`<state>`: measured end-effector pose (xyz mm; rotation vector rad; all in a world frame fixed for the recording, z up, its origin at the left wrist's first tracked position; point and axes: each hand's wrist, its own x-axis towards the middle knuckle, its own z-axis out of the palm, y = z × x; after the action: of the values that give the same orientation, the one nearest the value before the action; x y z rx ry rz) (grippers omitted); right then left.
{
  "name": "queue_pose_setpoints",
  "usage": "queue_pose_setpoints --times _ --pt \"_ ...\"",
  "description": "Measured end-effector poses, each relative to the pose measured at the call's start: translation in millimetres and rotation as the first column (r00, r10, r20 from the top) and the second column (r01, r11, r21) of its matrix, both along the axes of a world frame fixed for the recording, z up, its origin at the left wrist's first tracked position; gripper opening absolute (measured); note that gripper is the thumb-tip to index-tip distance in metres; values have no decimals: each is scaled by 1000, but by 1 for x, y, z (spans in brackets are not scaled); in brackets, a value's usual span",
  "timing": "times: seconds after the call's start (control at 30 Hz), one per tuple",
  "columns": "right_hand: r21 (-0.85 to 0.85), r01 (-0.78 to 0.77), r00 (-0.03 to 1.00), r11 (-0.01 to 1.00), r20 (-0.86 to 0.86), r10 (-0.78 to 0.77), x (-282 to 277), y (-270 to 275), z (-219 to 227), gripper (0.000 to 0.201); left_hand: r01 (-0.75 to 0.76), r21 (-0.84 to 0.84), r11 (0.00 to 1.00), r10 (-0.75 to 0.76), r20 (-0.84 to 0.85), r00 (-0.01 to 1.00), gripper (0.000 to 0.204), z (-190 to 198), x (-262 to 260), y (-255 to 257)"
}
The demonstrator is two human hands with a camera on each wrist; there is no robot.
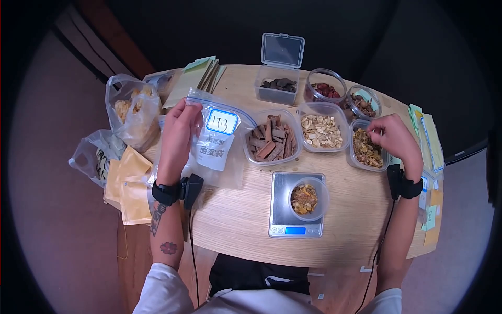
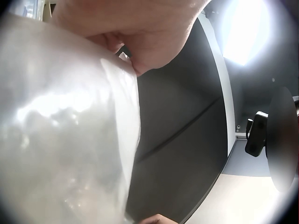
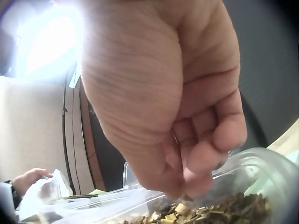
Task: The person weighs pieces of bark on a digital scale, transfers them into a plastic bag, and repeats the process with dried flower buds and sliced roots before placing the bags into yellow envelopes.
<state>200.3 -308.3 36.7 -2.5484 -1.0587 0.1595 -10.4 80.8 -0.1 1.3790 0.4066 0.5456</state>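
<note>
My left hand pinches the top of a clear zip-lock bag at the left of the table. The bag bears a blue-framed white label reading 17.3. In the left wrist view, the bag's pale plastic hangs below the fingers. Over the rightmost square tub of yellow-brown dried pieces, my right hand points downward, thumb and fingertips drawn together. From the right wrist, those fingertips hover close over the pile, and no piece shows between them. A round cup of similar pieces stands on the digital scale.
Tubs of brown bark strips and pale slices stand mid-table. Behind them are a lidded box and two round jars, one with red fruit. Plastic bags and brown packets lie left, papers right.
</note>
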Motion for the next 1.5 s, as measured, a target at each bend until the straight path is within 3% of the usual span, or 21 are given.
queue_pose_setpoints --times 0.27,0.47,0.77,0.87,0.97,1.1,1.2,1.33,1.43,1.5 --pt "-21 28 999 999 -31 -28 1 -1 0 13 -34 -43 998 36 54 998 10 4 -1 -3" --pt "11 -7 998 1000 56 6 -7 5 8 13 -29 -8 1000 30 88 996 10 4 -2 1" --pt "-10 20 999 1000 -33 -20 -17 12 16 15 -41 -83 996 50 112 992 13 2 -4 3" --pt "74 -41 999 996 -28 43 -22 9 18 14 -146 -177 973 168 117 979 14 21 -3 -16" --pt "175 -8 1000 984 12 6 -36 3 25 14 -51 -205 977 91 191 977 16 9 -5 -2" --pt "249 190 975 950 64 -211 -78 -9 30 14 2 -218 976 52 244 968 16 14 -5 -9" --pt "279 296 955 914 -66 -289 -111 -20 29 11 32 -209 977 29 283 959 21 13 -7 -8" --pt "455 180 979 872 -169 -113 -120 2 34 11 156 -164 974 -94 334 938 26 23 -10 -22" --pt "552 152 961 820 -276 8 -111 35 43 14 295 -131 946 -207 456 866 29 14 -9 -25" --pt "558 53 983 828 -176 55 -94 55 33 20 266 -143 953 -175 456 873 30 12 -9 -32"
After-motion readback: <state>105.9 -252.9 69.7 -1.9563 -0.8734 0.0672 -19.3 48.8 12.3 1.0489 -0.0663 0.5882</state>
